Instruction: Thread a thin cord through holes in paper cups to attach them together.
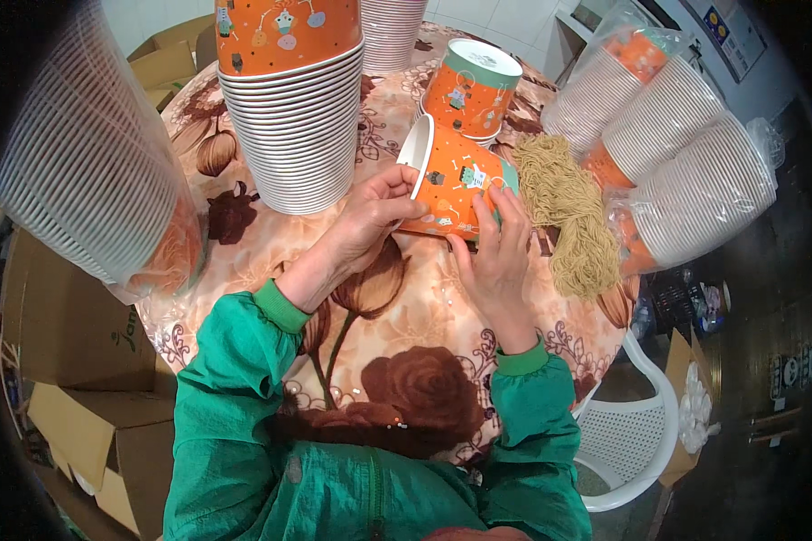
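An orange paper bucket (pixel 456 185) with small printed figures lies tilted on its side between my hands, its white rim toward the left and its green-edged base toward the right. My left hand (pixel 376 216) pinches the bucket at the rim, thumb on the outside. On the printed wall near the base rest the spread fingers of my right hand (pixel 499 248), thumb along the lower side. Just behind stands another orange bucket (pixel 472 90), upside down on a white rim. Beside my right hand lies a bundle of tan string (pixel 564 212).
A tall stack of nested buckets (pixel 289 135) stands left of centre, and a bagged stack (pixel 95 171) leans at far left. Several bagged stacks (pixel 695 198) lie at right. Cardboard boxes (pixel 108 442) sit below left; a white plastic chair (pixel 627 437) is at lower right of the flowered tablecloth (pixel 406 298).
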`<state>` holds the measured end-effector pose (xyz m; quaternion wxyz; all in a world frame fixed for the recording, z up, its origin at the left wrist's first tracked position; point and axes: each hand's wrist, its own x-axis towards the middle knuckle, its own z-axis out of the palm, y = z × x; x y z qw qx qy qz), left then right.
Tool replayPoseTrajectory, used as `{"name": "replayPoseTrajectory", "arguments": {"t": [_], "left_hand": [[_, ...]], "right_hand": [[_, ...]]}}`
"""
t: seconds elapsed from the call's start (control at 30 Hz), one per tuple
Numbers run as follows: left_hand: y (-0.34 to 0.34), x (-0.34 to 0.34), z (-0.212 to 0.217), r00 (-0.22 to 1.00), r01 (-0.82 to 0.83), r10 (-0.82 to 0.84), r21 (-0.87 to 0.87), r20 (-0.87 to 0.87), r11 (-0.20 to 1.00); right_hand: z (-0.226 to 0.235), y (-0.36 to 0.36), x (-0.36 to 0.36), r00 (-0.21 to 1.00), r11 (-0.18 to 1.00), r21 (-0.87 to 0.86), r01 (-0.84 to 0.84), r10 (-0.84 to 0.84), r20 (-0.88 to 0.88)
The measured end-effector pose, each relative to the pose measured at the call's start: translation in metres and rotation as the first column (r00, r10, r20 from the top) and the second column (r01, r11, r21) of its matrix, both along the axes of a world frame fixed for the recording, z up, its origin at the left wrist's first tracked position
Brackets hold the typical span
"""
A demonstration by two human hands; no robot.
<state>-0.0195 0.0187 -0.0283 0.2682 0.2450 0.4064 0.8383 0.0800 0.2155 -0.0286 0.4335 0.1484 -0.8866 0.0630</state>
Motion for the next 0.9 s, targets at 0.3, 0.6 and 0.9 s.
{"name": "replayPoseTrajectory", "arguments": {"t": [0.3, 0.6, 0.9], "left_hand": [[0.009, 0.031, 0.016, 0.996, 0.002, -0.003, -0.016, -0.085, 1.0], [0.013, 0.052, 0.018, 0.993, 0.053, -0.069, -0.157, -0.1, 0.986], [0.017, 0.05, 0.02, 0.972, -0.097, 0.068, -0.121, -0.224, 0.988]], "right_hand": [[0.008, -0.01, 0.006, 0.998, 0.981, -0.192, -0.034, 0.023, -0.059], [0.015, -0.015, 0.017, 0.996, 0.897, -0.434, -0.088, 0.08, -0.037], [0.015, -0.009, 0.017, 0.993, 0.885, -0.455, -0.103, 0.115, 0.0]]}}
